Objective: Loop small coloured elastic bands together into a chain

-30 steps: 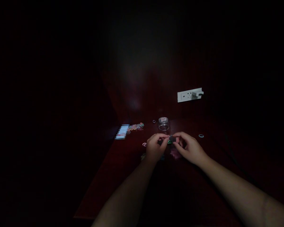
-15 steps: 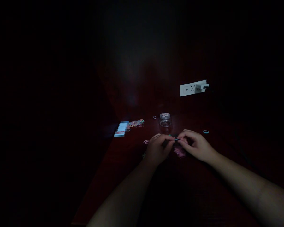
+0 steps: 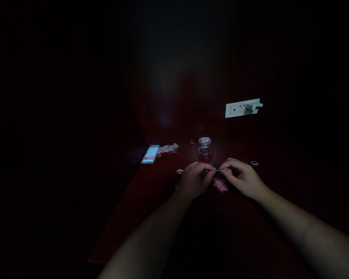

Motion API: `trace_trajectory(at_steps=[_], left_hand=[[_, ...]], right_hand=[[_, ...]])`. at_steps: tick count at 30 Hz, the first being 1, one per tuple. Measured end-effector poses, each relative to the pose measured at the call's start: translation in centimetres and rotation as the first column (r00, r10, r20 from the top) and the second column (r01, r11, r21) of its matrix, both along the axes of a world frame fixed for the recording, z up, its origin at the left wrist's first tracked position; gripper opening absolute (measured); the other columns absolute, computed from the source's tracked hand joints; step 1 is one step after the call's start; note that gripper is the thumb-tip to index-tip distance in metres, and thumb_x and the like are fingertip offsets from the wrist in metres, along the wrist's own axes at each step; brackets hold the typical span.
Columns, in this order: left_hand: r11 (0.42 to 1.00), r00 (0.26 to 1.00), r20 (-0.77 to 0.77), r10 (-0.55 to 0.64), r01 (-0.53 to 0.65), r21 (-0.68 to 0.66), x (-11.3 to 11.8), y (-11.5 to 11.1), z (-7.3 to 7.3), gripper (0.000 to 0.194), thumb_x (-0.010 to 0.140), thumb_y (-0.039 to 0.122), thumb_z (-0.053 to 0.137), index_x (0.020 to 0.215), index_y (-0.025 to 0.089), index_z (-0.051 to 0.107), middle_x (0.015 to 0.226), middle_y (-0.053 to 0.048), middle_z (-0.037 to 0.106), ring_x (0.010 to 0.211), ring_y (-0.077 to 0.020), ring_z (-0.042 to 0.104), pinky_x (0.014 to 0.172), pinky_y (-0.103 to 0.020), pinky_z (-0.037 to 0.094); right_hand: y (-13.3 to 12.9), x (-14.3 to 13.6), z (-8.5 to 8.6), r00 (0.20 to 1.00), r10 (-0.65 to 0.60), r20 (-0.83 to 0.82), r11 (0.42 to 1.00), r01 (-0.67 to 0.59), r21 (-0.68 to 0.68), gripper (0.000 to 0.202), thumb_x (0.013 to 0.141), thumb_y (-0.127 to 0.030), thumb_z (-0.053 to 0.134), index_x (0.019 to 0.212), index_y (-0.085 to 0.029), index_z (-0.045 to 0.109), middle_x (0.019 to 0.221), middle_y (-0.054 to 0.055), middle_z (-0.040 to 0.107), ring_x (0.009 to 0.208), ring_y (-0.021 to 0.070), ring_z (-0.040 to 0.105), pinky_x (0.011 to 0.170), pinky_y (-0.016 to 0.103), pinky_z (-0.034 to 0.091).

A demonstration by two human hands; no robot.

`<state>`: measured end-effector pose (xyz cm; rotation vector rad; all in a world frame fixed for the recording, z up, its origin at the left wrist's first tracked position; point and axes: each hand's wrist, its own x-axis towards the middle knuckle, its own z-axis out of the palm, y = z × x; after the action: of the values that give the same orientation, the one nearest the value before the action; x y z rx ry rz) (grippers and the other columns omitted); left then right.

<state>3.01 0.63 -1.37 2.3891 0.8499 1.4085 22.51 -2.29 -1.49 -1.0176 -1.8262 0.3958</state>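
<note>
Head view, looked onto a dark red table [image 3: 130, 217] in deep gloom, faced a white wall socket [image 3: 236, 111], angled both forearms [image 3: 151, 236] inward, pinched a blue hair tie [image 3: 217, 169] between left hand [image 3: 193, 179] and right hand [image 3: 242, 178], in front of a lidded jar [image 3: 205, 148].

No text, label, brand, number or sign can be read.
</note>
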Motion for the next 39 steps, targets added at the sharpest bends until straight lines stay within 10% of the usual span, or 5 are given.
trace_trajectory(at_steps=[26, 39], left_hand=[[0.998, 0.996, -0.063, -0.060, 0.058, -0.027, -0.50, -0.07, 0.36, 0.022, 0.081, 0.027, 0.068, 0.102, 0.021, 0.066, 0.095, -0.003, 0.072, 0.087, -0.0162, 0.066, 0.080, -0.031, 0.054], [0.996, 0.990, -0.115, -0.084, 0.078, -0.050, -0.34, -0.10, 0.37, 0.006, 0.082, 0.022, 0.063, 0.079, 0.019, 0.067, 0.072, 0.000, 0.067, 0.069, -0.0128, 0.061, 0.070, -0.026, 0.049]], right_hand=[[-0.40, -0.18, -0.03, 0.999, 0.036, 0.037, 0.996, -0.033, -0.083, 0.017, 0.091, -0.031, 0.055, 0.080, -0.019, 0.060, 0.064, -0.002, 0.049, 0.058, 0.0132, 0.045, 0.055, 0.026, 0.039], [-0.64, -0.30, 0.19, 0.995, 0.073, 0.064, 0.991, -0.065, -0.114, 0.017, 0.089, -0.030, 0.056, 0.077, -0.019, 0.058, 0.061, -0.003, 0.049, 0.056, 0.0123, 0.046, 0.053, 0.025, 0.040]])
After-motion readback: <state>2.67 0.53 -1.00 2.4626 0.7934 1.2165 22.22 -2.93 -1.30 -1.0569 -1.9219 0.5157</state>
